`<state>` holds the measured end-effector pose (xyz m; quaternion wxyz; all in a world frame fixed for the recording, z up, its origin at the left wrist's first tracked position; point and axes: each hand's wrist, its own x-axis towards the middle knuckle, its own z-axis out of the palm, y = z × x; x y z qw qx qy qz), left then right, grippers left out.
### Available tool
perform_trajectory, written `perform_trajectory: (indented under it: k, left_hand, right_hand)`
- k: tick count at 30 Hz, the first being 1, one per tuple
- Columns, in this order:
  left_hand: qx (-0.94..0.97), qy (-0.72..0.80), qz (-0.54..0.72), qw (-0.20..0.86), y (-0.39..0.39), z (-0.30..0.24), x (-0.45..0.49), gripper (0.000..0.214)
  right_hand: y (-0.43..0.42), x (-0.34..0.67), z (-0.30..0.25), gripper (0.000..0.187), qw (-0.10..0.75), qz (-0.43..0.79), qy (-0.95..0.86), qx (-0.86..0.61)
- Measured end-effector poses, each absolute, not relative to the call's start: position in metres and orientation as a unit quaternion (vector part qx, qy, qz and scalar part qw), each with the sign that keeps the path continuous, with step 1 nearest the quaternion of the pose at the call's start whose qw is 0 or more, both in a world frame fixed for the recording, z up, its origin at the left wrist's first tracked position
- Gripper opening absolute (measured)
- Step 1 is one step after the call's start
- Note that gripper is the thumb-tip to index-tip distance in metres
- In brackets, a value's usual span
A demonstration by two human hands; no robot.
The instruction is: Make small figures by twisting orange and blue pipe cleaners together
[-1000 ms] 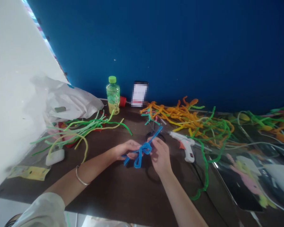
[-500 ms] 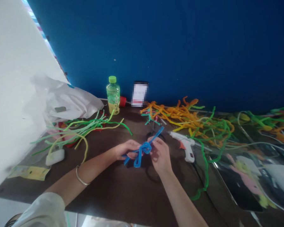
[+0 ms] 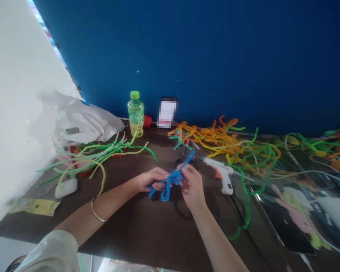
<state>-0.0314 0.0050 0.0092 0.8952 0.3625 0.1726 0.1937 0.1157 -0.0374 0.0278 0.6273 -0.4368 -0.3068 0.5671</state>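
Blue pipe cleaners point(image 3: 166, 190), bent into a bow-like knot with loops and loose ends, are held above the dark table. Pinched at their left side is my left hand point(image 3: 153, 179), fingers closed on the stems. My right hand point(image 3: 192, 184) grips the right side of the knot between thumb and fingers. One straight blue end points up and to the right past my right hand. Part of the knot is hidden by my fingers. Behind my right hand lie dark-handled scissors point(image 3: 182, 154), partly covered.
A white glue gun point(image 3: 223, 173) with an orange trigger lies to the right. Green pipe cleaners point(image 3: 102, 153) lie at left, orange ones point(image 3: 209, 138) at back right. A bottle point(image 3: 135, 115), a phone point(image 3: 167, 113), a plastic bag point(image 3: 85, 121) and a black tablet point(image 3: 285, 223) surround them.
The upper blue end has tipped slightly left and the knot has shifted a little. Both hands keep their hold in nearly the same place.
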Motion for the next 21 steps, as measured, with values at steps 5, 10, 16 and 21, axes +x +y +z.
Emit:
perform_trajectory:
  k: [5, 10, 16, 21]
  left_hand:
    - [0.362, 0.164, 0.199, 0.896, 0.0045, 0.0099, -0.0319, 0.029]
    - [0.362, 0.17, 0.193, 0.896, 0.0044, 0.0107, -0.0321, 0.029]
    - [0.356, 0.161, 0.199, 0.899, 0.005, 0.008, -0.0313, 0.028]
    - [0.354, 0.154, 0.2, 0.901, 0.0048, 0.0077, -0.0313, 0.027]
  right_hand:
    - [-0.0371, 0.1158, 0.0285, 0.02, 0.633, 0.567, -0.306, -0.43]
    - [-0.0373, 0.1166, 0.0296, 0.014, 0.619, 0.576, -0.32, -0.428]
    - [-0.0369, 0.1165, 0.0276, 0.019, 0.638, 0.554, -0.301, -0.443]
    - [-0.0363, 0.1192, 0.0275, 0.018, 0.63, 0.576, -0.302, -0.425]
